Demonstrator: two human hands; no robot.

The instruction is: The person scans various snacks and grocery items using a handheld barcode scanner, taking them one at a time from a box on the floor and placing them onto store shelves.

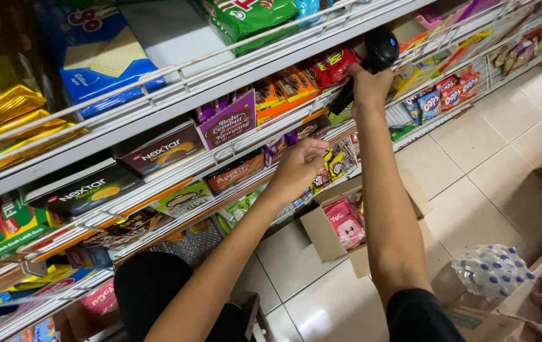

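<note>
- The black handheld scanner [378, 52] is held up at the second shelf tier, its head aimed at the red and orange snack packs [296, 81] behind the wire rail.
- The right hand [370, 87] is wrapped closed around the scanner's grip, arm stretched far forward.
- The left hand [296, 168] reaches one tier lower, fingers bent narrow onto small yellow-and-black packets [333, 166]; whether it pinches one I cannot tell.
- Risk, judged: both arms are extended at once, so a loosened grip could drop the scanner onto the tiles.
- Risk, judged: the left fingers could drag neighbouring packets off the shelf edge into the open cardboard box [337, 231] below.
- Risk, judged: box flaps and a wrapped pack of water bottles [491, 271] lie near the feet, a trip hazard.
- Surface: white wire-fronted shelving [220, 76], densely stocked, tiers sloping across the view.
- Room: a shop aisle with glossy beige floor tiles [473, 139]; more cartons stand at the right edge.
</note>
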